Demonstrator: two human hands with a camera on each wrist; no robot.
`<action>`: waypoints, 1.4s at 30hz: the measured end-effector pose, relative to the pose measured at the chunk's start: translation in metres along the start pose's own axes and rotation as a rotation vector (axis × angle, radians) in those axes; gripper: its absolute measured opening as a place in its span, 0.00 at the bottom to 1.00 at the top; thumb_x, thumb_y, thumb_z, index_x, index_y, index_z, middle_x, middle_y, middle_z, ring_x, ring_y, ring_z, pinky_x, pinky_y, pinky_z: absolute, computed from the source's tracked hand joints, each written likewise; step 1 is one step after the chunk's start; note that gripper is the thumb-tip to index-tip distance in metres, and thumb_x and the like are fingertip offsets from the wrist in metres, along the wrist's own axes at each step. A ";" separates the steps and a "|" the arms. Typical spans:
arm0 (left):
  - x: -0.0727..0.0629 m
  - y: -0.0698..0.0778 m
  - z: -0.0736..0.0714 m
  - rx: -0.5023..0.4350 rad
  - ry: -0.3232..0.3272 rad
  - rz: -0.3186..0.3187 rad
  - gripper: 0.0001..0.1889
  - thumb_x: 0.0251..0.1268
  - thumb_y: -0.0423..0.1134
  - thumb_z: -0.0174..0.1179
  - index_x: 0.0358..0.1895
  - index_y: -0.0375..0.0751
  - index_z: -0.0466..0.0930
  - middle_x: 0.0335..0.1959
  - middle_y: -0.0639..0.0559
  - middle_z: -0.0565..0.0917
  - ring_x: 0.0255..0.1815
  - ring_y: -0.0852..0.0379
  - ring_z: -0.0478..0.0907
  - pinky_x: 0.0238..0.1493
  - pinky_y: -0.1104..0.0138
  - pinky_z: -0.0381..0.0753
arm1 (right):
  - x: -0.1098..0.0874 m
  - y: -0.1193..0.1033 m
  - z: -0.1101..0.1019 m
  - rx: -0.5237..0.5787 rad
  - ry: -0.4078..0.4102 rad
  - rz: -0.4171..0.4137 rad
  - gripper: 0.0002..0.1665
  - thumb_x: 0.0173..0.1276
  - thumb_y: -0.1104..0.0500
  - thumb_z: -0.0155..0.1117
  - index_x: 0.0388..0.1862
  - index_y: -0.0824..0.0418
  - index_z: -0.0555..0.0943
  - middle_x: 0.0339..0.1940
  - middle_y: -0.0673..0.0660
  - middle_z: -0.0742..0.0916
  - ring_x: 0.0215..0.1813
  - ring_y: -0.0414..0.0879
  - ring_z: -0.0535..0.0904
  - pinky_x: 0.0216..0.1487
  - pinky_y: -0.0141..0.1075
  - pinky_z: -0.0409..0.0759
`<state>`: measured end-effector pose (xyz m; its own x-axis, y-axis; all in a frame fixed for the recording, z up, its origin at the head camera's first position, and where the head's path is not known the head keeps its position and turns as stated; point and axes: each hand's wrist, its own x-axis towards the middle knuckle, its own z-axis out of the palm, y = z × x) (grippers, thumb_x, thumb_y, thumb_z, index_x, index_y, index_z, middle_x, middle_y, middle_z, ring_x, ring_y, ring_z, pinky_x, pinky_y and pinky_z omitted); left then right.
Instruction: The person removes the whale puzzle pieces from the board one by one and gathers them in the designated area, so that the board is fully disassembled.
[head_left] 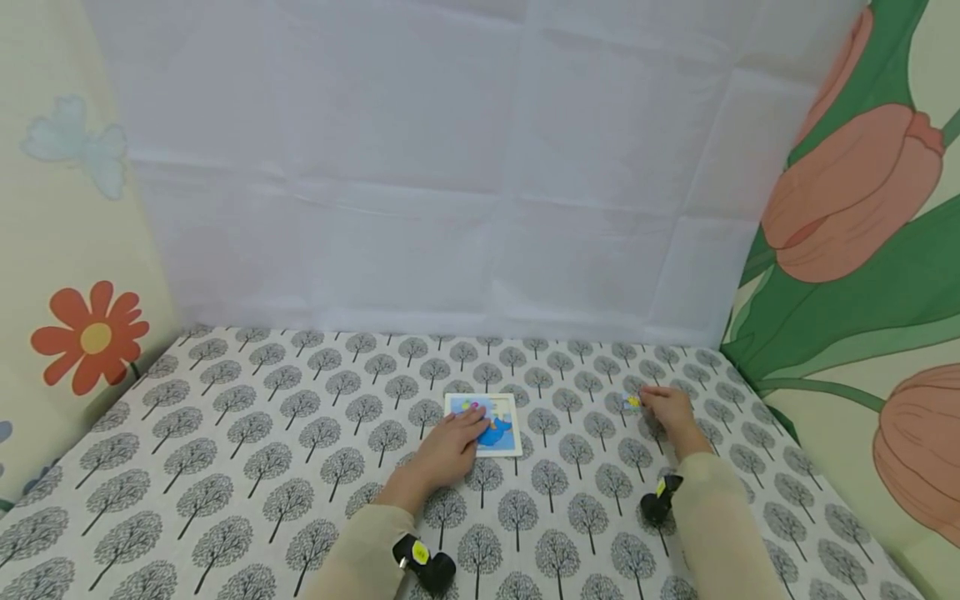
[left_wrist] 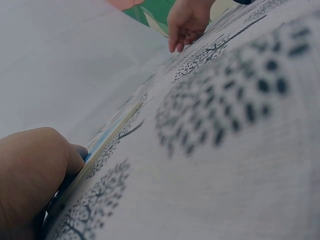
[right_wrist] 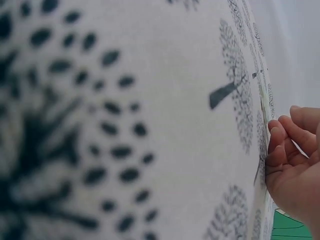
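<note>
My left hand (head_left: 452,446) lies with its fingers extended over a small white-framed picture board (head_left: 518,448). The board shows a blue scene with bits of pink, green and yellow, partly hidden under the fingers. In the left wrist view the same hand (left_wrist: 37,170) presses at the board's edge, the board (left_wrist: 117,127) flat on the cloth. Off to the right, my right hand (head_left: 670,410) hovers low with loosely bent fingers, its fingertips right beside a small yellow-and-blue piece (head_left: 632,402). No object shows between thumb and fingers of the right hand (right_wrist: 295,155) in the right wrist view.
A white cloth printed with dark trees (head_left: 292,500) covers the table. Behind it hangs a creased white sheet (head_left: 420,167). Walls with painted flowers (head_left: 95,337) stand at both sides. Each forearm wears a small black camera (head_left: 426,565).
</note>
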<state>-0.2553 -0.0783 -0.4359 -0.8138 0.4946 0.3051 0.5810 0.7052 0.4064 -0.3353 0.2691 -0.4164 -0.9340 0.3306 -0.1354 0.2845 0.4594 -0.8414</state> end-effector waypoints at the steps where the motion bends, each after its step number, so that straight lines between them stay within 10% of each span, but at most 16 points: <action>1: 0.000 0.000 0.000 0.001 0.001 0.001 0.19 0.62 0.31 0.43 0.56 0.31 0.67 0.59 0.40 0.63 0.61 0.46 0.56 0.60 0.53 0.51 | 0.000 0.000 0.000 0.002 0.003 0.015 0.20 0.64 0.58 0.50 0.52 0.69 0.71 0.48 0.64 0.76 0.45 0.52 0.71 0.45 0.43 0.69; 11: 0.000 0.003 -0.001 -0.010 0.002 0.000 0.18 0.62 0.30 0.44 0.55 0.31 0.68 0.59 0.39 0.64 0.61 0.46 0.56 0.59 0.52 0.51 | -0.004 -0.002 -0.002 -0.002 -0.007 0.051 0.21 0.64 0.57 0.50 0.54 0.65 0.70 0.49 0.62 0.75 0.46 0.51 0.70 0.45 0.42 0.69; 19: -0.001 0.004 -0.002 -0.027 0.007 -0.013 0.18 0.61 0.30 0.44 0.55 0.31 0.68 0.59 0.40 0.64 0.61 0.46 0.56 0.60 0.53 0.51 | -0.016 -0.013 -0.003 0.016 -0.050 -0.024 0.22 0.64 0.57 0.50 0.55 0.67 0.69 0.51 0.63 0.74 0.49 0.52 0.69 0.31 0.30 0.69; 28: 0.000 0.001 0.000 -0.035 0.020 -0.023 0.18 0.60 0.29 0.45 0.55 0.31 0.68 0.59 0.40 0.64 0.61 0.47 0.56 0.60 0.54 0.52 | -0.019 -0.020 0.013 0.039 -0.082 -0.084 0.22 0.63 0.57 0.52 0.54 0.67 0.70 0.51 0.64 0.74 0.50 0.54 0.70 0.50 0.42 0.69; 42: 0.000 0.003 -0.002 -0.054 0.021 -0.051 0.22 0.58 0.29 0.46 0.58 0.29 0.64 0.59 0.39 0.64 0.61 0.47 0.56 0.60 0.55 0.52 | -0.032 -0.037 0.050 0.061 -0.146 -0.246 0.18 0.62 0.60 0.53 0.49 0.69 0.74 0.43 0.63 0.78 0.40 0.51 0.74 0.39 0.38 0.74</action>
<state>-0.2530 -0.0770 -0.4330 -0.8422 0.4475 0.3007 0.5391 0.7003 0.4679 -0.3264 0.2006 -0.4074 -0.9958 0.0914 0.0069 0.0360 0.4591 -0.8877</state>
